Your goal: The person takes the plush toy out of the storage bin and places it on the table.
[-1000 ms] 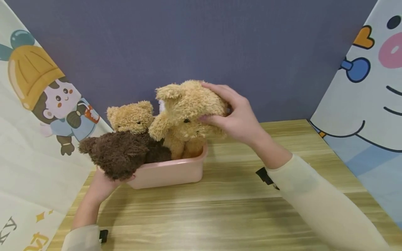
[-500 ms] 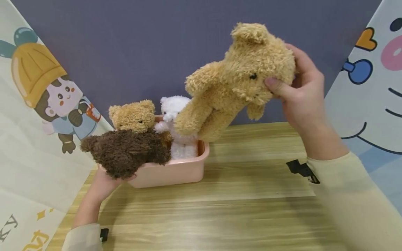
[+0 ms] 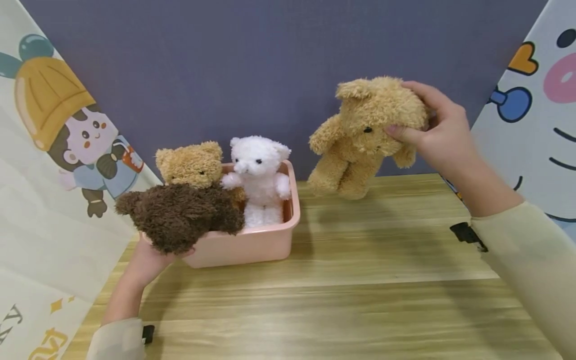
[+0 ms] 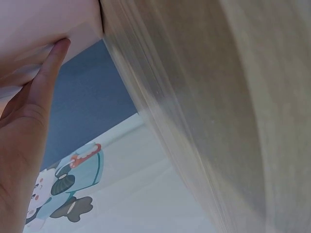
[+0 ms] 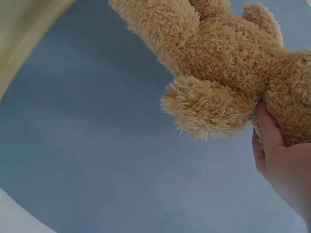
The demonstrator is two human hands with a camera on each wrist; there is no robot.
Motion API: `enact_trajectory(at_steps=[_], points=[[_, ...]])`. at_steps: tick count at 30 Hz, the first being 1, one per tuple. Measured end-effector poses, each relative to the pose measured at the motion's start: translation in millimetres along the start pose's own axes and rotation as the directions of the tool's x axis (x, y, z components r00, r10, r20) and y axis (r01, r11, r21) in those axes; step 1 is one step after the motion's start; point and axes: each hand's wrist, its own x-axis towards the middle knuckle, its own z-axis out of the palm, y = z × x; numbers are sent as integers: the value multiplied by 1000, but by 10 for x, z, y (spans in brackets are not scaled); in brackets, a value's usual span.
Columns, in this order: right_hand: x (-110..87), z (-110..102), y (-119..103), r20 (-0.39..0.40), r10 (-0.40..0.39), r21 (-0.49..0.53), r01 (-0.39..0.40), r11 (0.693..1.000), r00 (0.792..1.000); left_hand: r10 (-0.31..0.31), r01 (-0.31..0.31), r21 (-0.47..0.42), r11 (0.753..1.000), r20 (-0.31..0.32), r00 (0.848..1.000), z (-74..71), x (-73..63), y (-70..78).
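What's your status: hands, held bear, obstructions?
Left hand touching pink rectangular plastic bin. Right hand gripping fluffy tan teddy bear by the head, outside bin. Dark brown plush bear overhangs bin's near rim, partly hiding left hand.

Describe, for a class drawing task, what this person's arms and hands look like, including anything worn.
The left hand and right hand are bare, without gloves. The left sleeve and right sleeve are plain cream and stop short of the hands. A small black piece shows near each sleeve's end; its purpose is unclear.
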Motion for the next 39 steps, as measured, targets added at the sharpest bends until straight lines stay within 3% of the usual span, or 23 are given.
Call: enact_trajectory(at_steps=[2, 5, 13, 20, 29, 39], points=[[28, 71, 46, 55, 25, -106, -19, 994, 998, -13, 13, 3, 1000, 10, 1000, -3, 5, -6], [61, 207, 107, 125, 21, -184, 3, 983, 992, -30, 29, 12, 999, 20, 999, -2, 6, -9], [82, 605, 289, 264, -48, -256, 118, 959, 963, -53, 53, 0, 999, 17, 998, 13, -19, -10], [103, 814, 462, 333, -18, -266, 112, 957, 943, -64, 64, 16, 998, -7, 998, 14, -20, 18], [191, 964, 746, 356, -47, -235, 138, 962, 933, -40, 40, 31, 999, -1, 999, 2, -8, -3], [229, 1103, 1159, 333, -27, -189, 95, 977, 943, -32, 32, 3, 999, -15, 999, -7, -12, 2]])
